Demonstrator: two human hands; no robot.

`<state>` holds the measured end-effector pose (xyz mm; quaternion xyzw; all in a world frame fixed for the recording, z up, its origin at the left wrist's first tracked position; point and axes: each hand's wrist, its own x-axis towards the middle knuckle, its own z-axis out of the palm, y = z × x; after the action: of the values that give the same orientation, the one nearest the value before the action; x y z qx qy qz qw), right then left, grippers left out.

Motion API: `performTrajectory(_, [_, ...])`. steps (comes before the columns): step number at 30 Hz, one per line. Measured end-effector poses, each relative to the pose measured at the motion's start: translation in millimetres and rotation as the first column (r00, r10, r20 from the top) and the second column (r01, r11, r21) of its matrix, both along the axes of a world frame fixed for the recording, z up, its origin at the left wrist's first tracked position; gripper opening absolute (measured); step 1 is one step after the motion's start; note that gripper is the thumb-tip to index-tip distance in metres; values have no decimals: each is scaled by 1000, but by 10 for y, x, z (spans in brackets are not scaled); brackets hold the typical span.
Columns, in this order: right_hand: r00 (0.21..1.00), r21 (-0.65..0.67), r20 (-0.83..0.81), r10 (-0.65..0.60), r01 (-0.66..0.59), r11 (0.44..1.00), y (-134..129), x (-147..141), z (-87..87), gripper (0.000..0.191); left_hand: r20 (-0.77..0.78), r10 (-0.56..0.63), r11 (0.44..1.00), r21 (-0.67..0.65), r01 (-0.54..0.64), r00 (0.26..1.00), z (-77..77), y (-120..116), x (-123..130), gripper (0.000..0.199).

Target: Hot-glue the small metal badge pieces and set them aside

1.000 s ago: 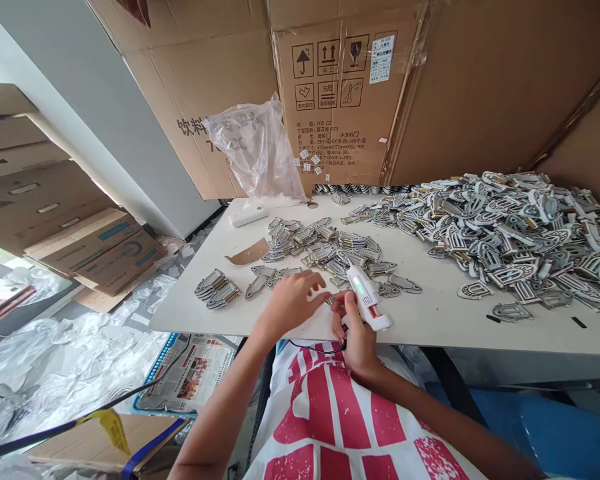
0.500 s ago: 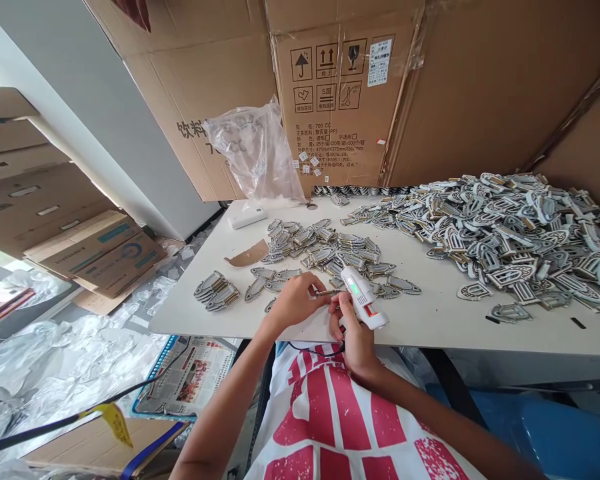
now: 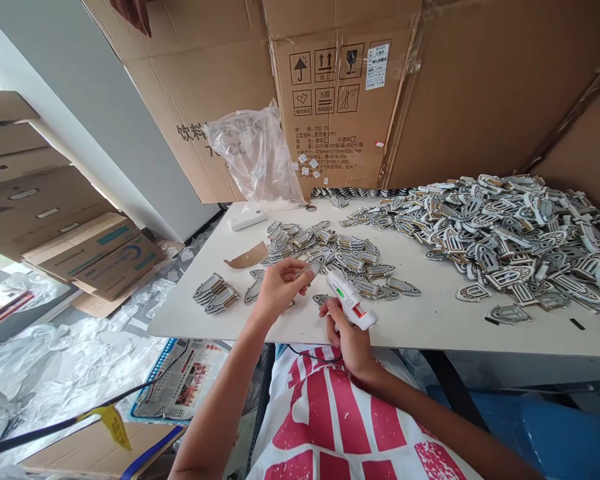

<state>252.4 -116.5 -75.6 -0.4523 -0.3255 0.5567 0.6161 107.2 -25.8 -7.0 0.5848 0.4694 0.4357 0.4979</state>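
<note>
My left hand (image 3: 284,288) pinches a small grey arch-shaped piece (image 3: 314,267) by its edge, just above the table. My right hand (image 3: 346,331) is wrapped round the handle of a white glue gun (image 3: 349,299) with a green light and a red-orange part. The gun's tip points up and left, close to the held piece. Behind both hands lies a loose heap of similar pieces (image 3: 353,250). A small overlapping stack of them (image 3: 217,293) sits to the left of my left hand.
On the right of the white table (image 3: 290,325) rises a large pile of pieces (image 3: 520,233). Cardboard (image 3: 340,150) walls the back, with a clear plastic bag (image 3: 260,160) against it. A torn brown scrap (image 3: 247,257) and a white case (image 3: 247,219) lie at the left.
My left hand has moved slightly left and up and now shows the piece more face-on. The glue gun in my right hand has shifted a little to the left.
</note>
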Motion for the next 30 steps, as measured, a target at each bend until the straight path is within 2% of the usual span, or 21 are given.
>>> performTrajectory(13, [1000,-50,-6,-1,0,999,41,1,34,63,-21,39,993,110,-37,999,57,-120,70,31])
performTrajectory(20, [1000,-49,7,11,-11,999,47,11,20,64,-128,105,976,201,-78,986,85,-175,95,24])
performTrajectory(25, [1000,-35,5,25,-24,999,37,25,42,55,-263,180,929,362,-77,948,99,-198,95,13])
performTrajectory(30, [999,-30,2,41,-41,999,46,42,51,51,-471,245,825,560,72,848,112,-175,30,10])
